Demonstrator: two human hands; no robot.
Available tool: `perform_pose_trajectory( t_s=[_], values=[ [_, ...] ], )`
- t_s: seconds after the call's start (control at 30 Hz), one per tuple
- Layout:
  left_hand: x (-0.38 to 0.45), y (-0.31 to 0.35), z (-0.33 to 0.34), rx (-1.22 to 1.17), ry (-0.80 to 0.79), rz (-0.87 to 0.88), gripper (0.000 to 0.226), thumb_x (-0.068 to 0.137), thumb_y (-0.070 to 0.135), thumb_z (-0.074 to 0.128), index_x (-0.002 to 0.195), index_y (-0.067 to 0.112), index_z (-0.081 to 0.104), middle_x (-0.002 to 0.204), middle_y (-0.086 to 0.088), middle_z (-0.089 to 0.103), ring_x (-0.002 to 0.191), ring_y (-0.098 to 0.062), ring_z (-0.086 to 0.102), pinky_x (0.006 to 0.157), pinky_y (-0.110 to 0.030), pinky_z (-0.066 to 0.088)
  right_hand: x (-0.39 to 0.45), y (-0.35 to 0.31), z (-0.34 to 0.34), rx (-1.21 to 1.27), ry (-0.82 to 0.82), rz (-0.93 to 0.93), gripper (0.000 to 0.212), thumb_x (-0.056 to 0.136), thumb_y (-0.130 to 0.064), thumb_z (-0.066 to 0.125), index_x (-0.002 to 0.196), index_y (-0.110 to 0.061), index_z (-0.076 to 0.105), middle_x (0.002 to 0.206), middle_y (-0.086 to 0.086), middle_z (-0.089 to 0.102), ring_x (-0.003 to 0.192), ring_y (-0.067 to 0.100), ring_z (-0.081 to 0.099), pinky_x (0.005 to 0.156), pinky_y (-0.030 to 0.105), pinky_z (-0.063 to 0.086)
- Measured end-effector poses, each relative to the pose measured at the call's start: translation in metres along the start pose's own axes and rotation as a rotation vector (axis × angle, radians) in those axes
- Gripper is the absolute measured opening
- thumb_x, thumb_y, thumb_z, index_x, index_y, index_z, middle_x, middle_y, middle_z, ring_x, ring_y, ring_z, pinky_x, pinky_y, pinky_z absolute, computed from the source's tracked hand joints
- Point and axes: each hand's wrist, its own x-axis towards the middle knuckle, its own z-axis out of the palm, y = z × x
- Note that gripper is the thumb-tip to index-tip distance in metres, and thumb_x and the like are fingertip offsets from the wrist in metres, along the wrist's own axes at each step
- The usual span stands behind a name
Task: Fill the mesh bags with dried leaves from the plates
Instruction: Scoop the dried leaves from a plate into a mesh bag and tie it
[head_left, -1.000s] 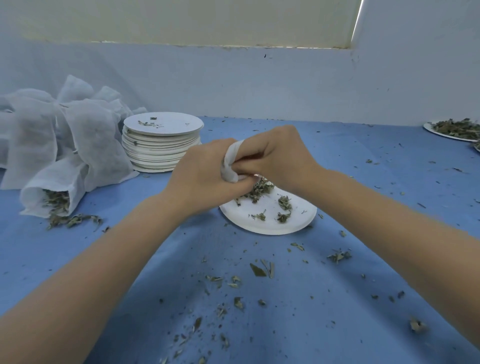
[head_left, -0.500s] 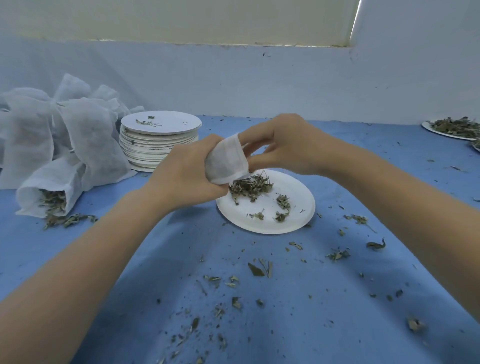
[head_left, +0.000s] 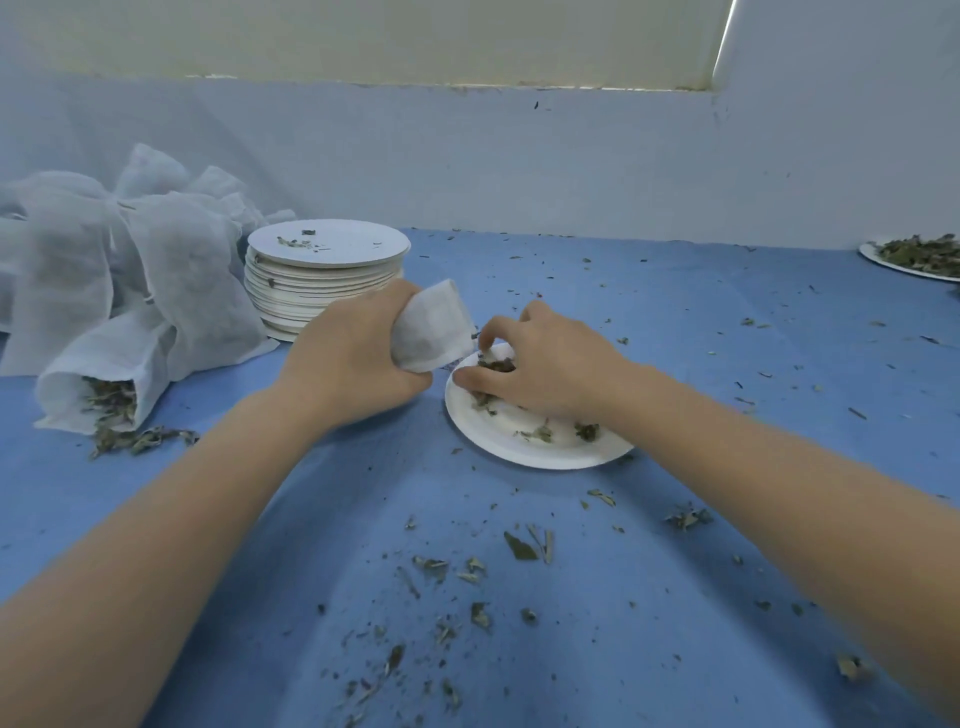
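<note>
1. Mesh bag (head_left: 431, 332) is in my left hand (head_left: 353, 364), fingers curled round its lower part, its free end sticking up toward the plate. Held just above the bench, beside the plate's left rim.
2. Bag looks thin, soft and very light; it crumples in the fist. Best held near the mouth so the opening stays spread. I can't tell how open it is now.
3. Right hand (head_left: 540, 364) is down on the paper plate (head_left: 519, 447), fingertips bunched and pinching a clump of dried leaves (head_left: 496, 366).
4. Leaves look brittle and flaky; likely to crumble or drop if pinched loosely. Only a few scraps are left on the plate.
5. Blue bench (head_left: 675, 322) is littered with spilled bits (head_left: 524, 545).
6. Left: stack of plates (head_left: 324, 275), pile of white bags (head_left: 104, 260), 1 bag (head_left: 98, 384) lying open and spilling leaves.
7. Far right: another leaf-laden plate (head_left: 914, 257).
</note>
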Motion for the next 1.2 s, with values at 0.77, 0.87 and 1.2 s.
perform_pose_trajectory(
  t_s=[0.77,0.87,1.2],
  values=[
    [-0.004,0.009,0.007,0.112,-0.049,0.096,0.051,0.068,0.044,0.070,0.111,0.023,0.052,0.099,0.005,0.063,0.090,-0.024,0.057,0.073,-0.039,0.048,-0.034,0.026,-0.038,0.412,0.193,-0.145,0.017,0.082,-0.020,0.072,0.080,-0.038,0.071,0.083,-0.004,0.070,0.069,0.014,0.065,0.068,0.020,0.052],
    [-0.005,0.011,0.008,0.115,-0.027,0.117,0.052,0.067,0.041,0.071,0.112,0.023,0.053,0.100,0.005,0.063,0.090,-0.025,0.057,0.072,-0.037,0.047,-0.035,0.022,-0.049,0.363,0.203,-0.249,0.016,0.079,-0.015,0.074,0.088,-0.028,0.076,0.087,-0.006,0.070,0.069,0.005,0.062,0.067,0.018,0.050],
    [-0.007,0.023,0.012,-0.036,0.046,0.104,0.035,0.067,0.033,0.073,0.093,0.020,0.053,0.077,0.010,0.057,0.073,-0.019,0.055,0.061,-0.032,0.043,-0.016,-0.010,-0.057,0.400,0.182,-0.355,0.022,0.075,-0.003,0.073,0.089,-0.020,0.076,0.076,-0.007,0.071,0.058,-0.005,0.058,0.064,0.005,0.045]
  ],
)
